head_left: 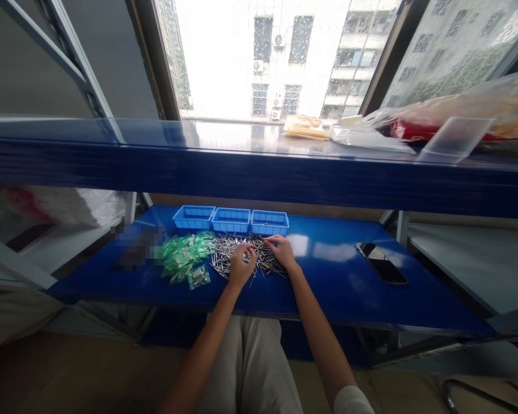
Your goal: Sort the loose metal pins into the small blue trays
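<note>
A loose pile of thin metal pieces (224, 259), silver on the left and darker or brassy on the right, lies on the blue table (328, 287). Over the middle of the pile is my left hand (242, 264), its fingers curled with the tips close together; whatever they hold is too small to name. My right hand (280, 250) is at the pile's back right, thumb and fingertips pinched near the front of the right tray. Left of the pile is a heap of green-tinted plastic packets (183, 253), with one small clear packet (199, 276) in front.
Three blue trays, left (194, 217), middle (231, 220) and right (270, 222), stand in a row behind the pile. A phone (382, 263) lies at the right. A blue shelf (242, 175) crosses above the table, holding plastic bags (457, 115).
</note>
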`<state>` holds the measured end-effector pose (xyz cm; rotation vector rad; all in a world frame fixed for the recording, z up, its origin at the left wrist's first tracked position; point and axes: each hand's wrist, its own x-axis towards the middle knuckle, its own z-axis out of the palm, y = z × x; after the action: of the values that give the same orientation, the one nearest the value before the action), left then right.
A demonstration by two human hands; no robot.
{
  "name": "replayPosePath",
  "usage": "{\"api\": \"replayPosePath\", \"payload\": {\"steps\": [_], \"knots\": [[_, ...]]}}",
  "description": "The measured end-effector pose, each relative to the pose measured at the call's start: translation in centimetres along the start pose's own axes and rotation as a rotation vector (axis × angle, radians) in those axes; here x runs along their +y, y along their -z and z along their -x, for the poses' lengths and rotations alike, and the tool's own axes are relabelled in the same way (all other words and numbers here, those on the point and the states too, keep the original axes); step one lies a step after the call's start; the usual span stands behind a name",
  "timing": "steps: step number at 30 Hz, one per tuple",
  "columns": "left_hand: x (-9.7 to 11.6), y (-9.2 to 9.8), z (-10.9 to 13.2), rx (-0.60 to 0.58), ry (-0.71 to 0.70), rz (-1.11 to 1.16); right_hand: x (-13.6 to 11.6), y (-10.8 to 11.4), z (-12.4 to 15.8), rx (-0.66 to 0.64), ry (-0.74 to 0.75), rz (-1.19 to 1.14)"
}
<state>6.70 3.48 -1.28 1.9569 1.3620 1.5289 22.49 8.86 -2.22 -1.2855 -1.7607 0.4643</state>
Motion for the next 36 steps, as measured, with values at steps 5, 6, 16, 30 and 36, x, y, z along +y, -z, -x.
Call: {"api": "replayPosePath", "payload": {"steps": [5, 6, 16, 30, 36], "knots": [[-0.3, 0.0, 0.0, 0.018, 0.018, 0.011, -1.2, 0.3, 0.4, -0.015, 0.09, -0.198], [-0.3, 0.0, 0.0, 0.029, 0.018, 0.003, -1.4, 0.3, 0.4, -0.03, 0.103, -0.244], [0.0, 0.4, -0.1, 0.232, -0.002, 0.032, -2.9, 0.3, 0.5, -0.188, 0.128, -0.535], [0.0, 0.2, -0.2, 0.245, -0.028, 0.027, -3.7, -0.4, 0.8, -0.263, 0.099, -0.49], [-0.2, 0.2, -0.2, 0.214, -0.021, 0.021, -3.3, 0.1, 0.5, -0.239, 0.044, -0.603]]}}
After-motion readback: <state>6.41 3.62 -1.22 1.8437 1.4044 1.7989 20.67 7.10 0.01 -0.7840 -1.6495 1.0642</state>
